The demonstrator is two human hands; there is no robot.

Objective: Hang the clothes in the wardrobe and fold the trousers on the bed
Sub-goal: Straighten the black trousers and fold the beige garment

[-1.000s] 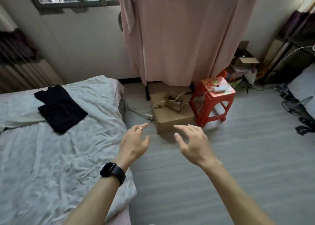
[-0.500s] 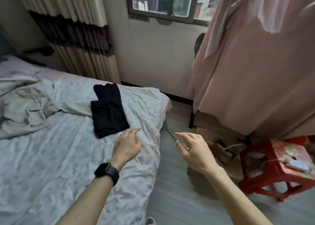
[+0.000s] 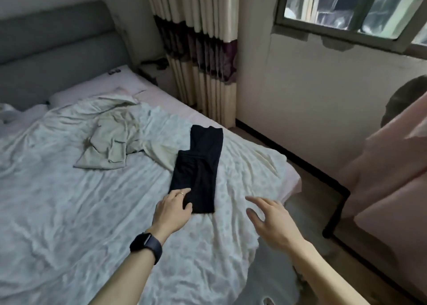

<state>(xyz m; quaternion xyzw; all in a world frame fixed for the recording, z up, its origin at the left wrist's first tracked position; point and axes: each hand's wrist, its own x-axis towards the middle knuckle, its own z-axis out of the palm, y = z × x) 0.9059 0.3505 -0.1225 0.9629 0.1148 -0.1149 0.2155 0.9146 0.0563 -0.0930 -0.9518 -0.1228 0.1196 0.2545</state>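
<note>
On the bed with the crumpled pale sheet [image 3: 69, 212], the black trousers, folded into a long stepped strip [image 3: 198, 170], lie near the foot-side edge, just beside a rumpled pale beige garment [image 3: 108, 147]. A second ago both hands hung in the air over the floor, facing the pink fabric wardrobe cover [image 3: 392, 177]. The view has since swung to the bed and the hands have come with it.

The left hand [image 3: 173, 208], with a black smartwatch [image 3: 146, 247] on its wrist, now touches the near left corner of the trousers. Its fingers are fairly straight, with no closed grip visible. The right hand [image 3: 270, 219] hovers spread and empty over the sheet, just right of the trousers and not touching them.

The work seems to have shifted from hanging to folding. The strip probably needs one more fold or a smoothing.
</note>
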